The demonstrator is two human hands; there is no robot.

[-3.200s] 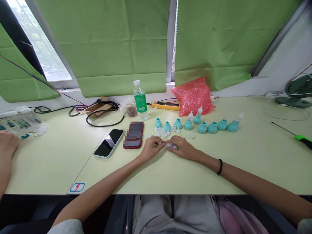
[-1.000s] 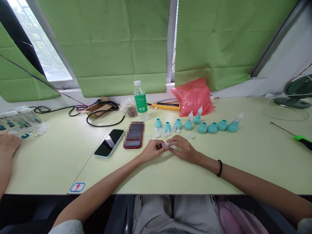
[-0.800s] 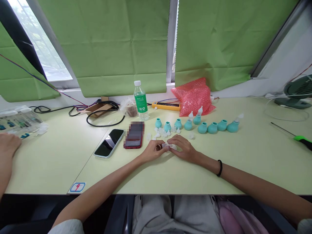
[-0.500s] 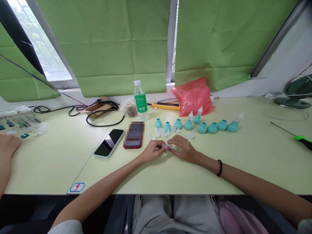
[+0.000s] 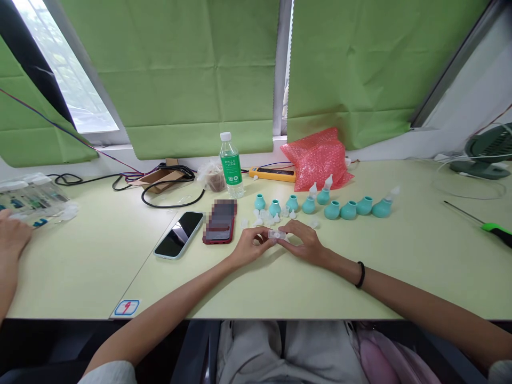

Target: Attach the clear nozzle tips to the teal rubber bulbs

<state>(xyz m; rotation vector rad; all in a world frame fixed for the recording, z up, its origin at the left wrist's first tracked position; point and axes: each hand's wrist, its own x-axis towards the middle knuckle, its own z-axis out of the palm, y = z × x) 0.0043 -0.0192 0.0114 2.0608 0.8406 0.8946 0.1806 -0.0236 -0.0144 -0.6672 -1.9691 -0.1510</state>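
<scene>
Between the fingertips of my left hand and my right hand lies a small clear plastic piece, pinched from both sides just above the table. Its exact shape is partly covered by the fingers. Right beyond my hands is a loose group of small white and translucent nozzle parts. Several teal rubber bulbs stand in a scattered row behind them. Some bulbs carry a clear pointed nozzle tip; others have an open neck.
Two phones lie to the left. A water bottle, a yellow device and a pink bubble-wrap bag are at the back. At right lies a screwdriver; another person's hand rests near clear bottles at left.
My fingers have shifted on the clear piece, which now shows more fully, raised slightly between the fingertips. At far left the other person's hand has moved slightly upward toward the bottles.
</scene>
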